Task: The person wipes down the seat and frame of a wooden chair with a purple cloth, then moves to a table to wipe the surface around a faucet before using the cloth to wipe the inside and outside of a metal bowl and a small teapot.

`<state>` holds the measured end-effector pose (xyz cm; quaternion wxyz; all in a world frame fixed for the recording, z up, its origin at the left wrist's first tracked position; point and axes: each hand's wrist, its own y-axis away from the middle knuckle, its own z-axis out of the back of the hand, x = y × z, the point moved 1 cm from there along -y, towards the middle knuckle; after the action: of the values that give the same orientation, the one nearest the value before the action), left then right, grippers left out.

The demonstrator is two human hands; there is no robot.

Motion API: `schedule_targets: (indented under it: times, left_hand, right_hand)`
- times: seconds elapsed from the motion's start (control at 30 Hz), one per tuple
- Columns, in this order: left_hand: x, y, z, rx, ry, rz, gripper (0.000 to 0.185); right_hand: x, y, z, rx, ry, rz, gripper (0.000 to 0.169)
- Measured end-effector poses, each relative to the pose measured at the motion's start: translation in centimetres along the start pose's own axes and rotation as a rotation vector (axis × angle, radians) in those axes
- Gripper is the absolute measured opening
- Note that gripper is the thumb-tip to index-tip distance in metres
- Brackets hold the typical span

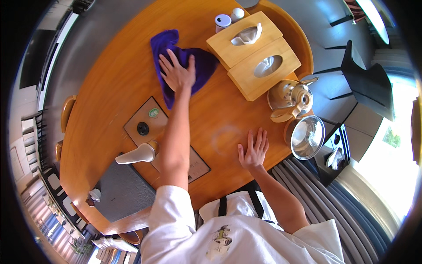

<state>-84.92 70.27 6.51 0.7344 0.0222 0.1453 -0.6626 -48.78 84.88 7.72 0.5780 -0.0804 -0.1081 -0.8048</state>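
Observation:
My left hand (pixel 178 72) lies palm down on a purple cloth (pixel 201 67), fingers spread, on a wooden table (pixel 108 82). The cloth is rumpled and reaches out on both sides of the hand. My right hand (pixel 254 151) rests flat on the bare wood near the table's near edge, fingers apart, holding nothing. A faint pale ring mark (pixel 224 140) shows on the wood just left of it. Under my left forearm, a rectangular mat (pixel 136 127) is partly hidden, with a round black object (pixel 142 128) on it.
Two wooden tissue boxes (pixel 242 66) stand right of the cloth, near two lidded containers (pixel 223 21). A glass kettle (pixel 286 95) and clear glass vessel (pixel 307 137) stand at the right edge. A pale, curved object (pixel 138 154) and dark slab (pixel 122 191) are at left.

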Motion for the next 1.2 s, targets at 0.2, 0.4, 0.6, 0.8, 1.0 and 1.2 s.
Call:
schedule_targets:
  times: [0.2,0.4,0.6,0.8,1.0,1.2]
  left_hand:
    - [0.9,13.4,3.7,0.061,0.138,-0.085,0.074]
    - [2.4,29.6,7.7,0.184,0.276,-0.057,0.071]
    - [8.1,45.1,10.9,0.263,0.282,-0.047,0.079]
    - [8.9,44.3,11.5,0.285,0.250,-0.010,0.088]
    - [9.2,32.5,10.6,0.217,0.143,-0.017,0.085]
    - [10.3,29.7,9.5,0.130,0.027,0.082,0.076]
  right_hand:
    - [0.2,-0.1,0.1,0.015,0.024,-0.018,0.067]
    - [-0.1,0.1,-0.6,-0.029,0.072,0.015,0.068]
    - [-0.2,0.6,-1.3,-0.105,0.093,0.053,0.066]
    - [0.1,0.4,-1.4,-0.152,0.095,0.066,0.065]
    - [-1.1,0.3,-1.6,-0.144,0.095,0.062,0.066]
    - [-0.4,0.4,-1.8,-0.108,0.137,0.051,0.068]
